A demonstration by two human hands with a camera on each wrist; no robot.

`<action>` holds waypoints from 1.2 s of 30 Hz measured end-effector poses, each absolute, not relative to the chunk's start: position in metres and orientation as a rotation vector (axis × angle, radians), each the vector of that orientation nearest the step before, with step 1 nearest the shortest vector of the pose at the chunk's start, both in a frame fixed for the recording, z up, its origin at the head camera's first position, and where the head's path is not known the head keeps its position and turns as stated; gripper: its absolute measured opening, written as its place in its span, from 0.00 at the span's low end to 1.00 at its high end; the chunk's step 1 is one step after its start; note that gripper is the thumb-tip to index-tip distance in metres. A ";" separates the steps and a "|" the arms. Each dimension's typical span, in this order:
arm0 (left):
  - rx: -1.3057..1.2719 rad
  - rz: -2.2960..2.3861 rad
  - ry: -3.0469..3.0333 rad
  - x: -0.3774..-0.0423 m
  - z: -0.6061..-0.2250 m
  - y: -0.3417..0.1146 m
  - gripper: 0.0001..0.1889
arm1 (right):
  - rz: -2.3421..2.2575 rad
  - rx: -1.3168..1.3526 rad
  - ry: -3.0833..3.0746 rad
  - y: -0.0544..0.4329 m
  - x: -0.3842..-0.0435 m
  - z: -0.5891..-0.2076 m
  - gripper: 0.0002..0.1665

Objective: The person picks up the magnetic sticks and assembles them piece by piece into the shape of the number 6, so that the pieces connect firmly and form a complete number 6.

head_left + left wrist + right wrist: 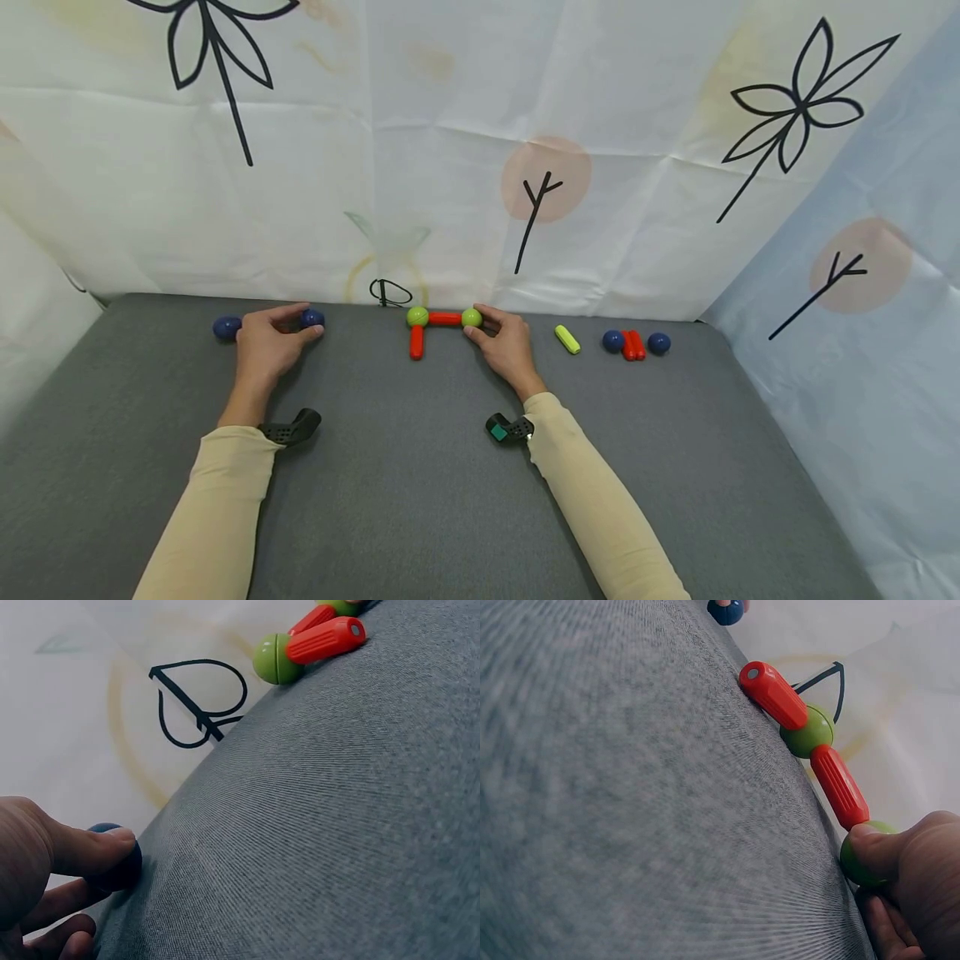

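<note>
My left hand (270, 342) pinches a dark blue ball (312, 318) between thumb and fingers near the back of the grey surface. In the left wrist view the thumb lies over that blue ball (120, 862). A second blue ball (227, 328) sits just left of the hand. With thumb and fingers, my right hand (510, 346) holds a green ball (471, 317). A red rod (446, 319) joins it to another green ball (417, 317), from which a second red rod (416, 343) points toward me. The rod's free end shows a metal disc in both wrist views.
Right of the right hand lies a yellow-green rod (567, 339). Farther right, two red rods (633, 345) lie side by side between a blue ball (612, 341) and another blue ball (659, 343). A white patterned cloth (450, 208) rises behind the grey surface (405, 467).
</note>
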State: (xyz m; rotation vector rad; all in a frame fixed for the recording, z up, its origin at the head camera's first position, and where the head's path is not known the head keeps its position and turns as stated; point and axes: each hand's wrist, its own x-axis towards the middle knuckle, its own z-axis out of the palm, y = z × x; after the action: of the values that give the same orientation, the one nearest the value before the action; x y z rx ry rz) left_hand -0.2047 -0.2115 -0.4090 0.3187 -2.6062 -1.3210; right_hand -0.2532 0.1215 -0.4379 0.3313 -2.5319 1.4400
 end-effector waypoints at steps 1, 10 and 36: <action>0.317 -1.319 -2.605 -0.205 -0.409 -0.211 0.24 | 1.437 0.331 -2.533 0.121 -0.253 -0.438 0.28; 0.233 -1.447 -2.606 -0.209 -0.406 -0.205 0.24 | 1.441 0.327 -2.538 0.122 -0.253 -0.438 0.28; -0.707 -1.709 -2.833 -0.214 -0.414 -0.154 0.20 | 1.446 0.368 -2.529 0.122 -0.254 -0.439 0.27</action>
State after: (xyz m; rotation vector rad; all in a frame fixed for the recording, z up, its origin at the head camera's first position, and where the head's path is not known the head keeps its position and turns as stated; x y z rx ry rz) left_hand -0.2141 -0.1543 -0.4138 -0.7066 -2.8335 -1.7088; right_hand -0.2541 0.1223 -0.4395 0.3679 -2.5292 1.4459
